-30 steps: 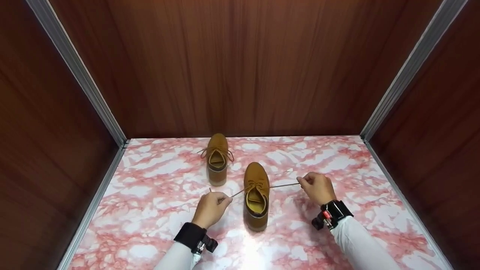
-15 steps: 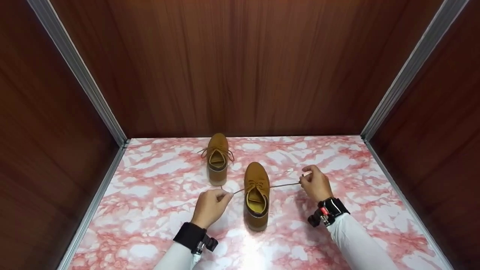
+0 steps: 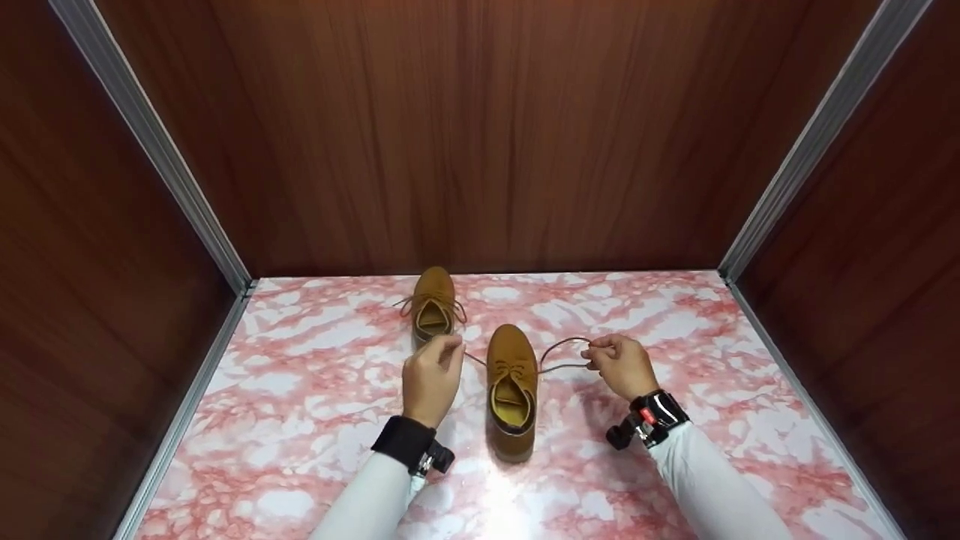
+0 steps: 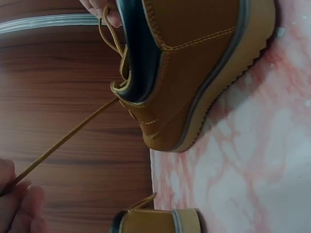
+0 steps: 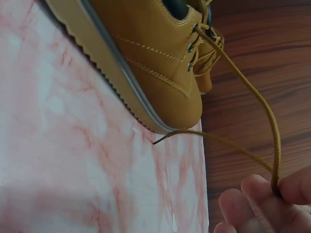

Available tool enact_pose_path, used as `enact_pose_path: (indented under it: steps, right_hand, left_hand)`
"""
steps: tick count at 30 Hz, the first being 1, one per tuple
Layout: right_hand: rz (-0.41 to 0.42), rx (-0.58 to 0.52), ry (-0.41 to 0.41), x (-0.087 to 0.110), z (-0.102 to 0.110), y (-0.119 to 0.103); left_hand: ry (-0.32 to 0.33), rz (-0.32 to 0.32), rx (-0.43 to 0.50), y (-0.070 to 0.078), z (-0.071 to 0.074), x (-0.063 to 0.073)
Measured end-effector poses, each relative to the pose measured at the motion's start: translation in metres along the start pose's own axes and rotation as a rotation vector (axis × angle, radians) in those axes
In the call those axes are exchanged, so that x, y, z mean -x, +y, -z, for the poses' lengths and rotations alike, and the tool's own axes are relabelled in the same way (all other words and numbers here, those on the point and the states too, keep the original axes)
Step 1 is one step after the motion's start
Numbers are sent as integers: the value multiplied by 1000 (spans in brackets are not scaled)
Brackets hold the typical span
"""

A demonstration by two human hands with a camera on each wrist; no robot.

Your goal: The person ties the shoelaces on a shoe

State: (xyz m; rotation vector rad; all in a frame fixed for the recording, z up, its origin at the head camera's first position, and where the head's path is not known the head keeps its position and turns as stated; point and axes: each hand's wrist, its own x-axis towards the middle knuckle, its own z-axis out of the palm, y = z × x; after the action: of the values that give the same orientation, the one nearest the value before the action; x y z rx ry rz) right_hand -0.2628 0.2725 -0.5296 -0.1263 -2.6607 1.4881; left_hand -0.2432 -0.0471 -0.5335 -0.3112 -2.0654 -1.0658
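Note:
A tan ankle-high lace-up shoe [image 3: 512,345] stands upright, its toe facing the far wall. Left of it, my left hand [image 3: 433,380] pinches one end of its brown shoelace [image 4: 68,135], which runs taut from the eyelets. On the other side my right hand [image 3: 622,367] holds the other lace end [image 5: 265,104] between thumb and fingers. That lace is doubled at the fingertips, and its dark tip hangs free in the right wrist view. The matching shoe [image 3: 434,289], its lace tied in a bow, stands farther back; my left hand overlaps its heel in the head view.
The shoes stand on a red-and-white marbled tabletop [image 3: 300,450]. Brown wood-grain panels [image 3: 480,135] rise at the back and both sides, with grey metal strips [image 3: 810,135] along the corners. Each wrist wears a black strap [image 3: 405,442] with a small camera.
My left hand has moved forward, toward the far shoe, with its lace end. The right hand has shifted slightly toward the near shoe, and its lace has gone from a straight line to a loop.

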Motion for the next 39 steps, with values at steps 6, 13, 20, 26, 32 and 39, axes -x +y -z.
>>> enact_pose_path:
  steps: [6, 13, 20, 26, 32, 39]
  right_hand:
    - [-71, -133, -16, -2, 2, -2]
    - [-129, -221, 11, -6, 4, -5]
    - [-135, -266, 15, -8, 3, -8]
    - [-122, -284, 20, -12, 4, -14]
    - [-87, -275, 11, -15, 6, -24]
    - [-37, -270, 32, -21, 9, -39]
  left_hand:
    - [-51, 67, 64, 16, -11, -11]
    - [-213, 210, 149, 38, -23, -28]
    - [-390, 349, 77, 42, -32, -48]
    - [-606, 492, 150, 32, -36, -58]
    - [-611, 567, 281, 25, -40, -62]
    - [-600, 479, 284, 38, -51, -71]
